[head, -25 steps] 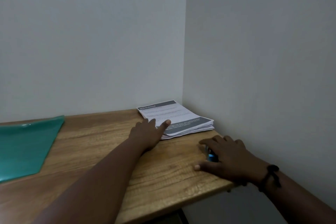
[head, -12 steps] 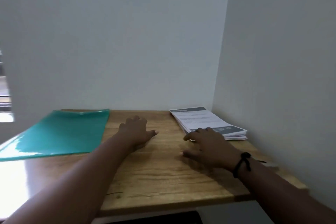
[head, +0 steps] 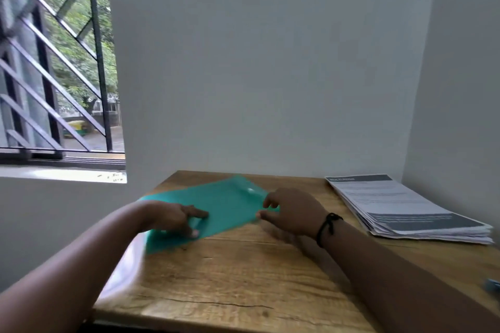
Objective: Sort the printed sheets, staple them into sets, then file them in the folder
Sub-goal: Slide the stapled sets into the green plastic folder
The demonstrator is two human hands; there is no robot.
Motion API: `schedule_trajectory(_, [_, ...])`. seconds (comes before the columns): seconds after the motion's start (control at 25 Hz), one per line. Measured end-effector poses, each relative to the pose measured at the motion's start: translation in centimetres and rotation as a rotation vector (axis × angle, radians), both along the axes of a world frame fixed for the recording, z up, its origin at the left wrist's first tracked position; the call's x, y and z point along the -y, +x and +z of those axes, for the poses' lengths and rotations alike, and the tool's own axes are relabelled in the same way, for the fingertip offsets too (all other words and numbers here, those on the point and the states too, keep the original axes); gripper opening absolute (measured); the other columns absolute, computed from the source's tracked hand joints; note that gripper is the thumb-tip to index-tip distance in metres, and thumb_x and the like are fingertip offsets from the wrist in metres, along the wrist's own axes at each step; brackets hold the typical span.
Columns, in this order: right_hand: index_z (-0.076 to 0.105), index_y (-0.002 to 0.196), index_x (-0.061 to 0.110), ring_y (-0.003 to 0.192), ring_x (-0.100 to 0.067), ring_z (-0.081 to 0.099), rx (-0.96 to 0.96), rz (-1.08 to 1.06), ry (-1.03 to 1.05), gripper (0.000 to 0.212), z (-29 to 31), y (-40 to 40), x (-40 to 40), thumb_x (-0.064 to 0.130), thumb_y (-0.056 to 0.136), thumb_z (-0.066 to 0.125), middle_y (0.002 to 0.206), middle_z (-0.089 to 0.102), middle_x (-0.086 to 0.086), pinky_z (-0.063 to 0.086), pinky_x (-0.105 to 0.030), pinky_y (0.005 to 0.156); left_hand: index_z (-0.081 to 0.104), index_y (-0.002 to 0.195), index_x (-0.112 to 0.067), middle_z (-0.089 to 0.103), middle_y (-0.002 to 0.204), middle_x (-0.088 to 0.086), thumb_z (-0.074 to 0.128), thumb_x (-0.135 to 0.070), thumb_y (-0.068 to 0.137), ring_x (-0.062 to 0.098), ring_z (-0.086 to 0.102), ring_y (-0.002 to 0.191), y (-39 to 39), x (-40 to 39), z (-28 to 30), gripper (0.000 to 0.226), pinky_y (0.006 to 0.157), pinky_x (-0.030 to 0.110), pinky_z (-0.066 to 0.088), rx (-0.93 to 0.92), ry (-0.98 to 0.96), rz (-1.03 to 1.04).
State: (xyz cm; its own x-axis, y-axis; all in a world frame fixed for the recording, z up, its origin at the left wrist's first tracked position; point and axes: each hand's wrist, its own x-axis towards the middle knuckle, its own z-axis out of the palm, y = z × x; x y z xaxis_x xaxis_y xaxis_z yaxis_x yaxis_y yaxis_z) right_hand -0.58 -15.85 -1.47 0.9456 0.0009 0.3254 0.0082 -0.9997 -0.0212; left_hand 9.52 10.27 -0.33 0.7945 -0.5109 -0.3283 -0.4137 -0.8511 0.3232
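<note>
A translucent green folder (head: pixel 230 208) lies slanted on the wooden table (head: pixel 243 278), left of centre. My left hand (head: pixel 176 217) holds its near left part, fingers on top and thumb at the near edge. At the folder's right corner my right hand (head: pixel 292 211), with a black wrist band, pinches the edge between thumb and fingers. The stack of printed sheets (head: pixel 400 203), with grey header bars, sits at the table's back right by the wall, apart from both hands. A small blue object, probably the stapler (head: pixel 493 284), peeks in at the right edge of the view.
White walls close the table in at the back and on the right. A barred window (head: pixel 54 76) with a sill is on the left. The table's left edge glares with window light.
The view has swung left. My left hand left the paper stack and my right hand left the blue stapler; both now hold the green folder, which has slid toward the table's middle.
</note>
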Motion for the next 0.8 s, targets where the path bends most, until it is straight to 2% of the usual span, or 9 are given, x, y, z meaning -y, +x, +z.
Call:
schedule_trajectory(0.08, [0.064,0.108,0.031,0.104,-0.017,0.056,0.058,-0.002,0.052,0.042,-0.7,0.2,1.5,0.063,0.084,0.051,0.108,0.063,0.004,0.044,-0.035,0.091,0.039,0.133,-0.054,-0.002,0.163,0.001,0.056,-0.002,0.090,0.026,0.006,0.149,0.0,-1.0,1.3,0.070,0.118,0.038,0.014,-0.050,0.006,-0.064])
schedule_trajectory(0.12, [0.065,0.105,0.031,0.102,-0.015,0.056,0.075,0.008,0.111,0.040,-0.9,0.2,2.2,0.062,0.083,0.054,0.105,0.063,0.006,0.044,-0.034,0.090,0.042,0.126,-0.060,-0.002,0.163,0.001,0.052,0.005,0.086,0.026,0.003,0.149,0.3,-1.0,1.4,0.076,0.119,0.041,0.010,0.063,0.054,-0.058])
schedule_trajectory(0.2, [0.070,0.099,0.028,0.097,-0.011,0.058,0.084,0.050,0.339,0.030,-0.5,-0.5,3.2,0.053,0.084,0.061,0.102,0.066,0.009,0.045,-0.031,0.088,0.048,0.124,-0.062,0.006,0.163,-0.003,0.049,0.000,0.081,0.026,0.001,0.149,0.6,0.2,0.8,0.075,0.119,0.048,0.002,0.440,0.160,-0.003])
schedule_trajectory(0.28, [0.071,0.103,0.027,0.103,-0.009,0.058,0.106,0.066,0.460,0.021,-0.1,-1.0,4.1,0.038,0.086,0.066,0.110,0.067,0.009,0.045,-0.030,0.094,0.047,0.133,-0.050,0.022,0.158,-0.002,0.055,-0.018,0.086,0.025,0.012,0.145,0.8,2.1,-0.3,0.057,0.118,0.049,0.011,0.729,0.211,0.047])
schedule_trajectory(0.32, [0.069,0.109,0.029,0.111,-0.009,0.055,0.109,0.054,0.432,0.023,0.1,-1.1,4.5,0.032,0.086,0.066,0.118,0.065,0.008,0.042,-0.030,0.100,0.045,0.136,-0.044,0.030,0.153,-0.001,0.056,-0.031,0.090,0.025,0.022,0.142,0.7,3.1,-0.5,0.050,0.116,0.046,0.020,0.775,0.186,0.064])
schedule_trajectory(0.44, [0.054,0.132,0.034,0.131,-0.013,0.042,-0.052,0.020,0.335,0.050,-0.4,-0.9,5.3,0.033,0.083,0.066,0.141,0.049,0.006,0.032,-0.034,0.112,0.041,0.143,-0.026,0.042,0.149,0.004,0.044,-0.067,0.089,0.025,0.040,0.136,0.1,7.0,-0.6,0.068,0.110,0.041,0.036,0.546,0.074,0.088])
schedule_trajectory(0.56, [0.040,0.142,0.037,0.136,-0.018,0.039,-0.250,-0.024,0.338,0.062,-1.4,-0.4,3.9,0.047,0.084,0.059,0.149,0.041,0.003,0.031,-0.034,0.113,0.039,0.144,-0.020,0.042,0.149,0.010,0.030,-0.077,0.085,0.031,0.042,0.134,-0.7,11.6,-2.2,0.083,0.111,0.048,0.033,0.297,0.105,0.026])
schedule_trajectory(0.72, [0.061,0.119,0.033,0.109,-0.015,0.056,-0.089,-0.078,0.169,0.051,-0.5,-1.4,2.1,0.066,0.082,0.052,0.118,0.063,0.006,0.043,-0.031,0.089,0.031,0.146,-0.039,0.024,0.158,0.008,0.024,-0.061,0.096,0.035,0.019,0.145,0.4,13.7,-2.9,0.055,0.115,0.060,0.012,0.374,0.097,-0.009])
schedule_trajectory(0.8, [0.062,0.117,0.033,0.109,-0.014,0.053,-0.007,-0.038,0.191,0.048,-0.1,-1.9,1.6,0.065,0.081,0.054,0.117,0.061,0.005,0.041,-0.031,0.090,0.024,0.146,-0.051,0.012,0.162,0.004,0.028,-0.066,0.093,0.034,0.009,0.147,0.8,13.3,-2.6,0.055,0.114,0.058,0.006,0.345,0.061,-0.010])
